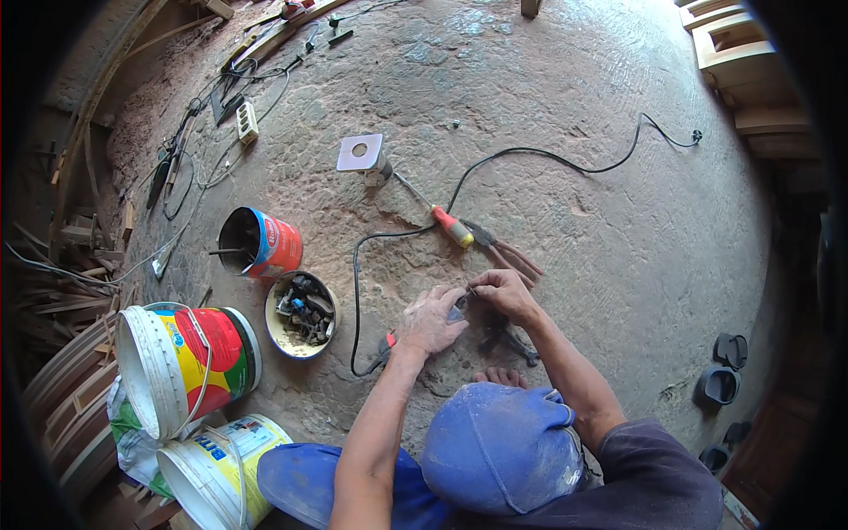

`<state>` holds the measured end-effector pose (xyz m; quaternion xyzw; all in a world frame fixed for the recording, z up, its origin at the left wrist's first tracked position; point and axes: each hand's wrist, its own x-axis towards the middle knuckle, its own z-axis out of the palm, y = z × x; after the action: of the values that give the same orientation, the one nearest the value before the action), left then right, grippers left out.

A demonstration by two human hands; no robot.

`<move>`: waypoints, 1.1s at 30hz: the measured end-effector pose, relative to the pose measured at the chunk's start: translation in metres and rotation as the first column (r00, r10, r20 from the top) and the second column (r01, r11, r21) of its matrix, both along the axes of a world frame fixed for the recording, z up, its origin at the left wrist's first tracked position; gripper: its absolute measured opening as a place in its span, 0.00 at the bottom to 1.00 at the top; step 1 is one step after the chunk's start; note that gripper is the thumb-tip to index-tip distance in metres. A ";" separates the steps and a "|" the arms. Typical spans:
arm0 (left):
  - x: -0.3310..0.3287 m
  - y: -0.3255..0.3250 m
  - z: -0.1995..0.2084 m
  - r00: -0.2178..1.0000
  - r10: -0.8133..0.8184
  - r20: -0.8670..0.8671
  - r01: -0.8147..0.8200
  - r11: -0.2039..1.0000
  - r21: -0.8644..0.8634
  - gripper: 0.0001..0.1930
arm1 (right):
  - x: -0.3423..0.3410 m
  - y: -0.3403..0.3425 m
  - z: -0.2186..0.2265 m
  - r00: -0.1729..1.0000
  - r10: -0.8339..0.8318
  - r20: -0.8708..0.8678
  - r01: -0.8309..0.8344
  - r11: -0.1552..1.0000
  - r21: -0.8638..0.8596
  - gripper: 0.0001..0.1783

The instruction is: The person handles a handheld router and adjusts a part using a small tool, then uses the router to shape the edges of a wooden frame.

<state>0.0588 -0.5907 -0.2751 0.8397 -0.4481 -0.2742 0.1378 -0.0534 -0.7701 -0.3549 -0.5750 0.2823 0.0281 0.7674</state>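
My left hand (430, 322) wraps over the body of a corded power tool (386, 344), whose red and black rear end shows beside the wrist. Its front lies mostly under my fingers. My right hand (503, 293) pinches with thumb and forefinger at the tool's front, close to my left fingertips. What it pinches is too small to name. Beyond the hands lie a screwdriver (453, 227) with a red and yellow handle and pliers (515, 261) with reddish grips. A dark metal or plastic part (514, 346) rests on the floor below my right hand.
A black cord (548, 155) loops across the rough floor to a plug. Leftward stand a bowl (274, 340) of small parts, a red can (281, 243) and two buckets (208, 353) (221, 468). A socket strip (246, 122) lies farther off; sandals (720, 384) sit at right.
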 end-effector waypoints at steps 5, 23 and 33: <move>0.000 0.000 -0.001 1.000 -0.007 -0.005 0.007 1.000 0.004 0.32 | -0.001 -0.001 -0.004 1.000 0.011 0.002 -0.011 1.000 0.020 0.10; -0.006 0.017 0.003 0.989 0.096 0.114 -0.121 0.963 0.242 0.50 | -0.105 0.019 0.059 0.933 0.025 -0.358 -0.323 0.495 -0.807 0.09; -0.035 0.013 -0.014 0.934 0.070 0.351 0.082 0.913 -0.401 0.32 | -0.148 0.039 0.036 0.979 0.084 -0.185 -0.187 0.730 -0.657 0.09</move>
<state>0.0233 -0.5772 -0.2895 0.8265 -0.5154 -0.0174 0.2257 -0.2017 -0.7314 -0.3187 -0.8281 0.2846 0.0216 0.4826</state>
